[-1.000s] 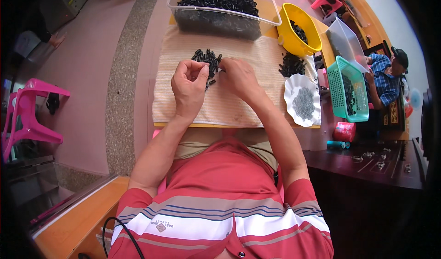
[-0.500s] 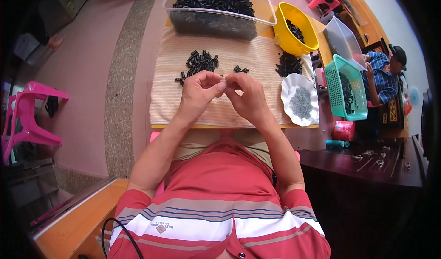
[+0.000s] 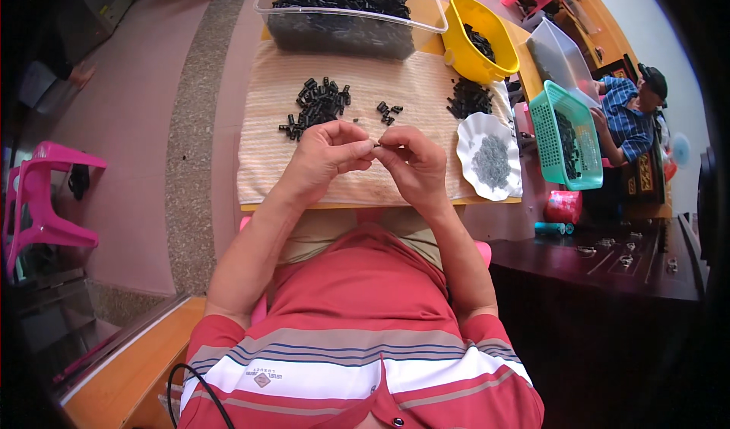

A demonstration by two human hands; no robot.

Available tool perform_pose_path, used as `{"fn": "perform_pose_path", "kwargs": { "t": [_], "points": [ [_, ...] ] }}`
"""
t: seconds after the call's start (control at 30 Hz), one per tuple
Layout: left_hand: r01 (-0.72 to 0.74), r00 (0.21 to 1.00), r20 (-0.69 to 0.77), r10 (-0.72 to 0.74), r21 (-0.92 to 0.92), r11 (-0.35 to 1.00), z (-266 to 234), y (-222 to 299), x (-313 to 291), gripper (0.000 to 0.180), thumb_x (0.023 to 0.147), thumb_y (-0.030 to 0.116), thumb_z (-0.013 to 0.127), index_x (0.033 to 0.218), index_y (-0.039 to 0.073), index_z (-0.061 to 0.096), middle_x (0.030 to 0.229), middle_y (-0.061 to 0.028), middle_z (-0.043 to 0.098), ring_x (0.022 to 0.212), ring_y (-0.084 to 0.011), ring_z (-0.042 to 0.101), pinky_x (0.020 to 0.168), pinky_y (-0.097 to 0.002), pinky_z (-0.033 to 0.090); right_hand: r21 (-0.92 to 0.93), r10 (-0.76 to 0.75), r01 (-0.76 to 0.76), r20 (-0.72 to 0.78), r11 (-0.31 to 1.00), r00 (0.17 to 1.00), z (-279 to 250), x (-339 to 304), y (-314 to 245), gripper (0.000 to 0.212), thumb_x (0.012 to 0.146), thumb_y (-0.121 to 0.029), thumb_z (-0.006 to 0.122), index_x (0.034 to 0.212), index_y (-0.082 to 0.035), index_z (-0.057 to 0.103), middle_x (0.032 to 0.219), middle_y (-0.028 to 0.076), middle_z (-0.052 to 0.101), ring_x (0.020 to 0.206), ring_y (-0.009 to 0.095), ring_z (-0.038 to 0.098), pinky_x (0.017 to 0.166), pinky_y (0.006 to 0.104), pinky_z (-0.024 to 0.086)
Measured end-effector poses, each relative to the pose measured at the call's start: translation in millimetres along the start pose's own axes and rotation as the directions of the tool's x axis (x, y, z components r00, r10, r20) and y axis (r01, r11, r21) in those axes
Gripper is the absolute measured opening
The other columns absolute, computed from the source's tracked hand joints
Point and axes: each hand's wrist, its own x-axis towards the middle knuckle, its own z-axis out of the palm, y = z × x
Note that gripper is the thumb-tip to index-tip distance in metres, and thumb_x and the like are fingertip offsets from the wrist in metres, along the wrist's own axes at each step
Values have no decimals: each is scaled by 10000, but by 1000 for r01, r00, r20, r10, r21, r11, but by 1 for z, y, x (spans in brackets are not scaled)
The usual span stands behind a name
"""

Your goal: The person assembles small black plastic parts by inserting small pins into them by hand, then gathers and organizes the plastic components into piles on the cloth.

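Note:
My left hand and my right hand meet over the near part of a striped towel. Each is closed in a pinch. A tiny dark piece shows between their fingertips, too small to name. Beyond my left hand lies a pile of short black tube-shaped parts. Several more loose black parts rest just past my right fingers. To the right, a white scalloped dish holds many small, clear or greyish pieces.
A clear plastic bin full of black parts stands at the far side. Right of it are a yellow tub, a dark heap and a green basket. Another person sits at the right. A pink stool stands left.
My fingertips have drawn slightly apart, and the tiny dark piece shows between them. More loose black parts are visible beyond my right hand. The whole view has shifted a little.

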Motion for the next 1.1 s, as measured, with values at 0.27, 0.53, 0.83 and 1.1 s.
{"fn": "perform_pose_path", "kwargs": {
  "t": [0.27, 0.53, 0.83, 1.1],
  "points": [
    [54, 996, 67, -53, -16, 998, 1, -2, -1, 164, 886, 43, 761, 1025, 25, 676, 961, -67, 717, 863, -162, 714, 815, -308, 619, -54, -46, 45, -8, 998, 999, -4, -8, -4, 176, 864, 82, 743, 1007, 18, 663, 981, 86, 683, 852, 124, 663, 733, 252, 556],
    [14, 999, 41, -17, 63, 998, 3, -11, 1, 190, 891, 13, 739, 1058, 19, 648, 980, -86, 733, 877, -154, 717, 805, -297, 614, -440, -331, 321, 57, 839, 942, -1, -8, -18, 240, 821, 76, 681, 1037, -25, 657, 954, 137, 710, 833, 341, 679, 731, 392, 546],
    [28, 999, 31, -31, 88, 996, 5, -13, 2, 193, 904, 48, 743, 1074, 31, 654, 991, -80, 731, 908, -155, 713, 818, -295, 605, -490, -169, 169, 44, 855, 985, -20, -26, -22, 309, 810, 18, 744, 1104, -24, 657, 1091, 175, 701, 930, 352, 697, 803, 406, 572],
    [44, 999, -1, -44, 127, 991, 9, -14, 0, 229, 902, 55, 747, 1116, 12, 680, 1006, -76, 730, 880, -139, 707, 805, -289, 603, -887, 87, -164, -140, 432, 986, -136, -16, 5, 138, 857, -117, 701, 987, -73, 717, 923, 143, 725, 852, 352, 699, 747, 457, 553]
  ]
}}
